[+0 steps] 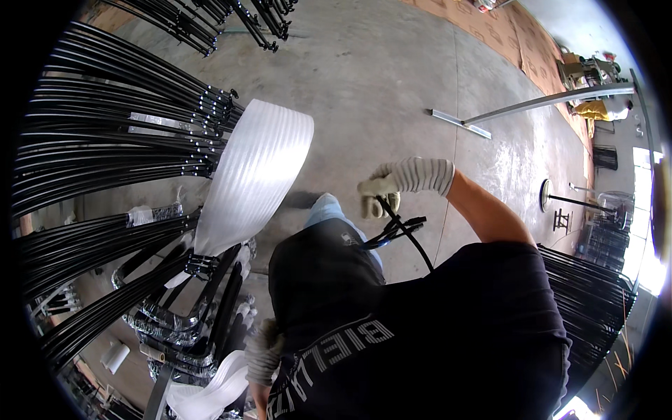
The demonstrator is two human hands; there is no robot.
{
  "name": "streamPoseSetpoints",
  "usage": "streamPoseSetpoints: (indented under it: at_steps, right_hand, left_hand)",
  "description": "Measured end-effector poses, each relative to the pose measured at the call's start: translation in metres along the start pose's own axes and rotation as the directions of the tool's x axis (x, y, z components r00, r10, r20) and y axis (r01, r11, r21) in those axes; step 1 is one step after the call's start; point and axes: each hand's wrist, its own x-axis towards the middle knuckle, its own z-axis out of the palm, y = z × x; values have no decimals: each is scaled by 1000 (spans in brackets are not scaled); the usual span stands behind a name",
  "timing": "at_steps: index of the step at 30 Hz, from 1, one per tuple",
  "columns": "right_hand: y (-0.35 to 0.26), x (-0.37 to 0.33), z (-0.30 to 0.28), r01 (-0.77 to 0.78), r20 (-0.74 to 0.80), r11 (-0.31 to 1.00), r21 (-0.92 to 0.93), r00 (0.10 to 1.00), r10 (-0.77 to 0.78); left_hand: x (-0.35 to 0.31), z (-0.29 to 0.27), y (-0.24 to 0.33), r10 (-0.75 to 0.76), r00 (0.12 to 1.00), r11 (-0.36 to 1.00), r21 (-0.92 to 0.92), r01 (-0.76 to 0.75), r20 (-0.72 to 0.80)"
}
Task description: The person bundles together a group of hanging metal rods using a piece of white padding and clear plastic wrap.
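My right hand, in a pale knit glove with a striped cuff, is in front of my body with its fingers curled. Thin black strips run from under the fingers down toward my dark shirt; they look like cords or slim rods, and their exact kind is unclear. Low on the left, my gloved left hand hangs close to my side, its fingers hidden. Beside it lies a loose fold of white foam sheet. A wide band of the same foam covers the ends of bundled black metal tubes.
More black tubes stand at the upper left. Plastic-wrapped bent frames lie below the foam band. Across the concrete floor are a metal T-shaped bar, cardboard sheeting, a round-based stand and stacked black tubes at the right.
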Motion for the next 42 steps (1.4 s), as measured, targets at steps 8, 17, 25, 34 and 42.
streamPoseSetpoints:
  at_steps: [8,17,25,34,42]
  right_hand:
    - [35,-28,-8,430,-120,850,304,902,-414]
    - [43,-47,-3,388,-40,837,387,914,-405]
    - [73,-48,-2,181,8,923,340,981,-195]
    - [48,-44,14,-386,258,861,-332,840,476]
    - [39,-54,25,-426,328,819,-384,766,553]
  left_hand:
    - [-8,10,33,-148,989,989,32,148,5]
    - [-7,10,-20,-64,996,994,-92,58,-66]
    - [-6,12,2,3,998,999,-46,-6,-63]
    - [-3,8,18,161,987,979,128,-159,-10]
    - [-1,3,14,38,997,961,272,-56,69]
